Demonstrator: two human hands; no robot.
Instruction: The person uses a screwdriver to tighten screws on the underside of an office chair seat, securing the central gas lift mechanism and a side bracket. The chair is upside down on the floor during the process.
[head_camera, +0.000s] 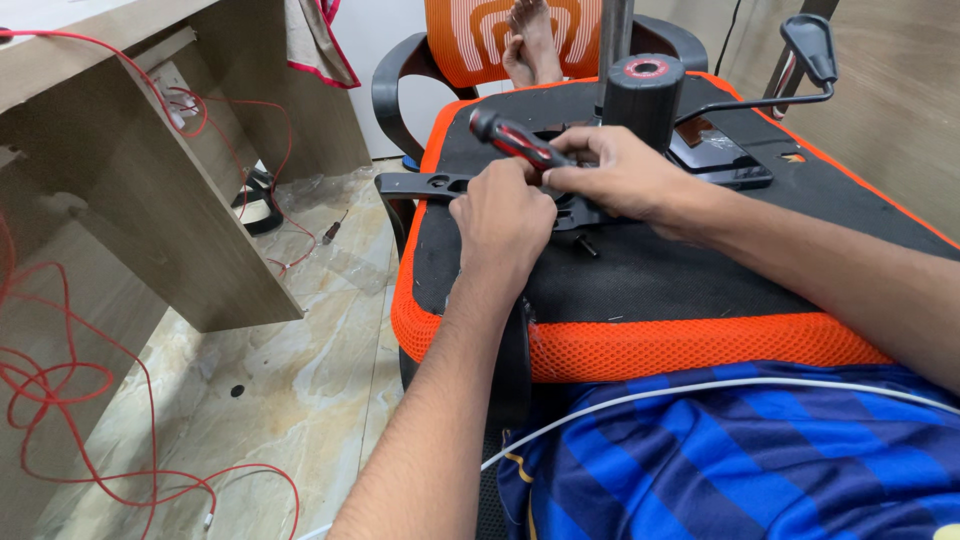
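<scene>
Screwdriver: a screwdriver (518, 140) with a red and black handle is gripped between both hands; its handle sticks out up and away from the left hand, and its tip is hidden behind the fingers.
Left hand: the left hand (503, 225) is curled closed around the lower part of the screwdriver, with the knuckles turned toward the camera.
Right hand: the right hand (615, 172) is closed in a pinch on the screwdriver just beside the left hand, the fingertips of both hands touching.
Metal plate: a black metal plate (425, 184) is seen under both hands, one arm of it reaching out past the left hand.
Bolt: a small dark bolt (587, 245) lies loose just below the right hand, on the black underside.
Chair seat: an upturned chair seat (650, 345) with an orange mesh edge is rested against the person's lap, beneath both hands.
Cylinder: a black cylinder (643, 95) with a red ring on top stands just beyond the right hand.
Lever: a black lever (810, 45) is held out to the far right of the right hand.
Foot: a bare foot (530, 40) is seen beyond the seat, well past both hands.
Red cable: a red cable (60, 385) is looped on the floor, well left of the left hand.
Wooden desk: a wooden desk (170, 190) stands left of the left hand.
</scene>
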